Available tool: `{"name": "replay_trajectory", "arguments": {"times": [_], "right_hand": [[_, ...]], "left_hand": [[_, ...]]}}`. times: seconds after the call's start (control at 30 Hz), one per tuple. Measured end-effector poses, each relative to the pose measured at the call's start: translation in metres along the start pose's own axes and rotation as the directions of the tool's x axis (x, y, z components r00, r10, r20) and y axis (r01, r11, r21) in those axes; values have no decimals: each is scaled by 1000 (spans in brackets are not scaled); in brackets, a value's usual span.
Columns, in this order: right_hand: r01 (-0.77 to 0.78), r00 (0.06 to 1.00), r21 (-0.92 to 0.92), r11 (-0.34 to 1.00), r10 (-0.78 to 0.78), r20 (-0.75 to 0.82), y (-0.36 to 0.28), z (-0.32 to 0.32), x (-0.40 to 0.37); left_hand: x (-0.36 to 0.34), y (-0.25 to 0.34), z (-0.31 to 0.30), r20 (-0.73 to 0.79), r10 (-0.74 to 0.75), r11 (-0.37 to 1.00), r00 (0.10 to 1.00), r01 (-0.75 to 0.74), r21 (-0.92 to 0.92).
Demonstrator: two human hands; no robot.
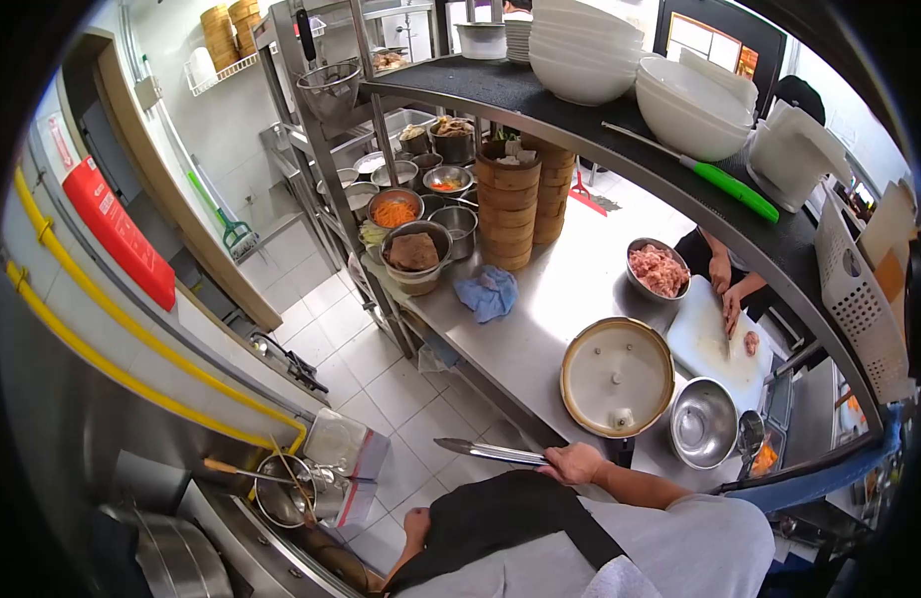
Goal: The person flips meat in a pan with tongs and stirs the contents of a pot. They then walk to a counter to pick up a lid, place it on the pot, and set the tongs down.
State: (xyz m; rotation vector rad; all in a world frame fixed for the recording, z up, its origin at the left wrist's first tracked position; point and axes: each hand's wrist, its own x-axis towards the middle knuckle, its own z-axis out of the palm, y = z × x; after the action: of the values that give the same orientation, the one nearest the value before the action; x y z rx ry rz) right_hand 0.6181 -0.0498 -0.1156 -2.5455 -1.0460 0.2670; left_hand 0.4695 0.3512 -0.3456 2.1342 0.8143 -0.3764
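My right hand [572,463] is closed around one end of long metal tongs [490,451], which point to the left above the tiled floor. Lower down, my left hand [417,522] is beside the black apron [500,523], fingers curled, with nothing visible in it. Just beyond my right hand, a large round lid [617,377] with a tan rim rests at the counter's edge. Right of it is a metal bowl [703,424] with nothing in it.
Across the counter [535,319], a co-worker's hands [731,289] cut meat on a white board [694,324] near a bowl of raw meat [658,269]. Bamboo steamers [507,209] and a blue cloth [487,294] stand farther left. A shelf [500,85] overhangs. Pots [281,490] are lower left.
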Motion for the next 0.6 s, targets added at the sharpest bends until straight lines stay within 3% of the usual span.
{"name": "replay_trajectory", "arguments": {"times": [0.07,0.13,0.2,0.23,0.27,0.3,0.33,0.37,0.4,0.43,0.47,0.5,0.53,0.57,0.6], "right_hand": [[-42,998,-15,999,42,37,0,0,1],[-112,993,-28,993,113,43,-3,0,6],[-212,977,-38,977,213,22,-13,-5,13],[-220,975,-32,975,221,25,-10,1,17],[-226,974,-21,974,226,23,-5,6,20],[-226,972,-34,973,228,54,-10,-2,24],[-227,971,-35,973,229,65,-8,0,22],[-177,984,14,984,176,36,-4,2,21],[-123,992,62,990,123,-3,-1,4,21],[-122,992,65,990,122,-6,1,3,24],[-67,997,56,996,70,-45,3,0,28],[-14,996,47,999,18,-83,3,-2,33],[-11,996,55,998,16,-90,2,-3,39],[-31,990,52,998,37,-133,0,-4,47],[-51,982,52,997,59,-178,-2,-3,53]], "left_hand": [[-4,-4,4,-76,-29,997,997,24,-72],[-7,-12,1,68,-196,952,978,207,-226],[9,-65,9,242,170,985,955,-166,-39],[14,-77,4,324,347,863,880,-435,258],[16,-84,1,446,466,581,764,-644,497],[17,-90,6,312,273,888,910,-363,282],[15,-96,9,250,7,1000,968,-9,6],[9,-85,0,210,97,995,973,-93,-27],[14,-78,-5,210,95,995,973,-92,-25],[19,-72,-12,276,236,923,932,-304,234],[24,-66,-18,374,342,741,862,-493,457],[24,-58,-17,282,-35,999,959,44,-26],[28,-50,-20,276,-37,999,961,43,-18],[33,-40,-24,306,162,929,938,-249,272],[38,-40,-27,393,325,696,860,-498,516]]}}
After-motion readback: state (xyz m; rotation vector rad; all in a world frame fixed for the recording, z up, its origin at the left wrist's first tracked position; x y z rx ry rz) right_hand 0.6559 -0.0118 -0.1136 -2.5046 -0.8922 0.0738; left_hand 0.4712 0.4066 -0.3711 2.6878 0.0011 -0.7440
